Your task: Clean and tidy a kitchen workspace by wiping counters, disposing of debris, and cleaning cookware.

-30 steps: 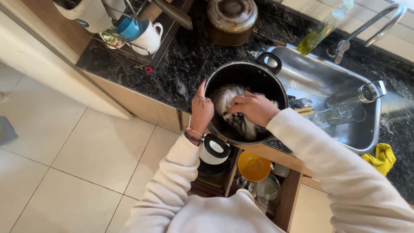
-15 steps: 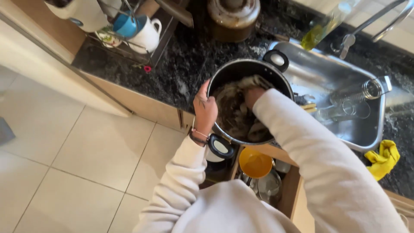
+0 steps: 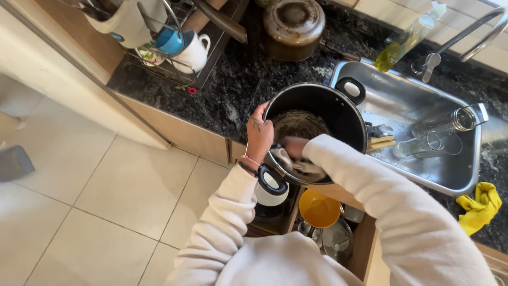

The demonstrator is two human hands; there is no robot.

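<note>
The black pot (image 3: 338, 111) sat tilted at the counter's (image 3: 222, 100) edge beside the steel sink (image 3: 450, 175), above an open drawer (image 3: 365, 243). Your left hand (image 3: 259, 135) clasped its rim, fingers curled over the edge. Your right hand (image 3: 293, 145) was inside, pressing a pale cloth (image 3: 299, 167) against the wall; its fingers were mostly hidden.

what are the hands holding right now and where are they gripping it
The left hand grips the black pot by its near rim. The right hand is inside the pot, pressing a cloth against the inner wall.
</note>
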